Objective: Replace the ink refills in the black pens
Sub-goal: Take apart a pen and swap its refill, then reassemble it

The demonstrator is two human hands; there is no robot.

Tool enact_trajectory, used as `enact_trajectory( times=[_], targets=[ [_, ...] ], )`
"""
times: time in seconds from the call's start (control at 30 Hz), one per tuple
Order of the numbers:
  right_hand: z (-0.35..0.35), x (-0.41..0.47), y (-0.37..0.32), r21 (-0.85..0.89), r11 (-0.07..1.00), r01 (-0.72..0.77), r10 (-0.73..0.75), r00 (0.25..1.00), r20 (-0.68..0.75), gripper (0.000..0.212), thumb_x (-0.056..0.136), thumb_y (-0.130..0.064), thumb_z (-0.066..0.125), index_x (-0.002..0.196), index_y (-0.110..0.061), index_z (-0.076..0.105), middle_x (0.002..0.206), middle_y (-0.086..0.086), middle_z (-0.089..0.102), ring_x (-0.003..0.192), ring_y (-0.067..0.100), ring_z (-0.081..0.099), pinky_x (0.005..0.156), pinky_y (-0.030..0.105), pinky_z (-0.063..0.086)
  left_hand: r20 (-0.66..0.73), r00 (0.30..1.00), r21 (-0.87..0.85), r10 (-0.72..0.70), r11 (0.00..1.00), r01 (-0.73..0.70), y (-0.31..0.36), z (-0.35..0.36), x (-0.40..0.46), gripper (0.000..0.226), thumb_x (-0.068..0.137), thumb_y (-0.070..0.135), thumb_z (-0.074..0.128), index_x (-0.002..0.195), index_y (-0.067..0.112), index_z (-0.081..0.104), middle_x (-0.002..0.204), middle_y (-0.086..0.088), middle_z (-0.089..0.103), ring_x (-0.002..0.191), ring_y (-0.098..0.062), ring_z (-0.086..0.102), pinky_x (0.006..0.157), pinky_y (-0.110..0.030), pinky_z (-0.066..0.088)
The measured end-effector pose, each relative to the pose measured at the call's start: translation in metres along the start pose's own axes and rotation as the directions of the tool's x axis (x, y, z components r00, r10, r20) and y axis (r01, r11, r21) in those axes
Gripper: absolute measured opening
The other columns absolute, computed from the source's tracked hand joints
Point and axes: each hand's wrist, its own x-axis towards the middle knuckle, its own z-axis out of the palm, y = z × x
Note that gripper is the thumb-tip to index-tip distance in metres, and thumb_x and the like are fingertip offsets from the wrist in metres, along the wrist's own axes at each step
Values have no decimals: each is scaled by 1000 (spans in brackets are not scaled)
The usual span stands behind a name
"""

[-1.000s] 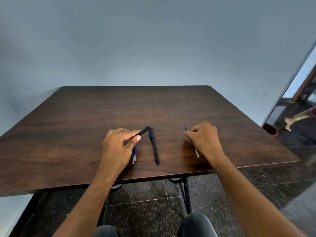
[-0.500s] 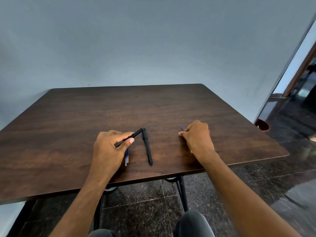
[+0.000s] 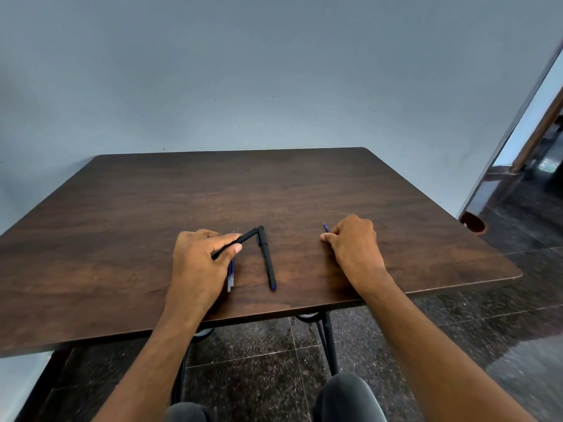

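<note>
My left hand [image 3: 199, 263] pinches a black pen [image 3: 243, 239] between thumb and index finger, its far end angled up to the right. Under that hand lie blue ink refills [image 3: 230, 277], partly hidden. A second black pen [image 3: 267, 259] lies flat on the dark wooden table [image 3: 274, 190], its top end almost touching the held pen's end. My right hand [image 3: 355, 246] rests on the table with fingers curled round a thin blue refill [image 3: 326, 227], whose tip sticks out past the knuckles.
The table's near edge runs just below my wrists, with metal legs [image 3: 327, 339] and a dark tiled floor beneath. A grey wall stands behind the table. A brown pot [image 3: 473, 223] sits on the floor at the right by a doorway.
Both hands keep their grips and poses. The view has shifted, so everything sits slightly further left and lower in the frame.
</note>
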Motion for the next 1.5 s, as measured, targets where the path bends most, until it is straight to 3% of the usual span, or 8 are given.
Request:
enact_trajectory(
  times=[0.4, 0.57, 0.7, 0.9, 1.13, 1.3, 1.43, 1.5],
  targets=[
    [-5, -4, -3, 1, 1000, 25, -25, 999, 34, 39, 85, -37, 80, 71, -3, 67, 72, 10, 65, 64, 23, 62, 54, 31, 47, -82, 992, -43, -94, 995, 91, 4, -4, -2, 27, 88, 26, 75, 115, 20, 75, 102, 3, 72, 106, -22, 63, 90, -44, 54],
    [-5, -10, -8, -14, 993, 119, -119, 993, -18, 23, 89, -24, 76, 87, -2, 72, 87, 14, 68, 81, 32, 66, 73, 42, 57, -117, 986, -76, -119, 991, 111, 4, -7, -3, 26, 90, 28, 74, 115, 21, 75, 99, 6, 71, 102, -20, 63, 87, -43, 55],
    [-7, -16, -26, 95, 980, 176, -177, 984, 7, 8, 88, -15, 77, 82, -10, 78, 81, 8, 74, 73, 19, 68, 68, 26, 51, -203, 972, -109, -117, 989, 96, 6, -10, -2, 23, 88, 26, 76, 110, 22, 77, 97, 10, 72, 97, 2, 57, 90, -45, 53],
    [2, -33, -67, 149, 960, 236, -255, 958, 131, 9, 86, -20, 80, 78, -18, 80, 78, 0, 76, 70, 9, 70, 65, 24, 56, -200, 980, 180, 1, 983, 35, -2, -17, -5, 21, 87, 28, 75, 108, 31, 77, 94, 11, 69, 101, -12, 45, 82, -32, 27],
    [29, -41, -100, 154, 962, 227, -265, 915, 303, 23, 90, -12, 74, 67, -17, 75, 63, -10, 65, 54, -3, 57, 39, 4, 36, -182, 982, 259, 45, 966, 4, -17, -27, 0, 20, 85, 26, 77, 105, 29, 79, 92, 7, 69, 96, -14, 41, 76, -32, 24],
    [45, -36, -122, 64, 976, 209, -218, 925, 312, 9, 90, -13, 72, 90, -6, 77, 89, 8, 75, 78, 19, 72, 68, 31, 61, -177, 984, 213, 35, 977, 3, -20, -24, -1, 20, 86, 28, 75, 106, 29, 78, 93, 9, 68, 96, -4, 30, 75, -31, 28],
    [54, -35, -137, -79, 973, 215, -176, 923, 342, 23, 85, -24, 77, 97, -4, 72, 88, 9, 65, 60, 19, 58, 42, 25, 37, -190, 982, 163, 4, 986, 28, -21, -26, -2, 19, 87, 25, 76, 105, 25, 79, 94, 8, 69, 98, -11, 40, 78, -36, 42],
    [58, -34, -141, -61, 986, 158, -127, 929, 349, 27, 80, -25, 82, 93, -4, 72, 91, 11, 69, 67, 24, 66, 46, 28, 50, -190, 981, 119, -29, 992, 52, -24, -28, -2, 18, 88, 24, 75, 105, 22, 80, 94, 6, 70, 102, -18, 49, 82, -40, 47]
  ],
)
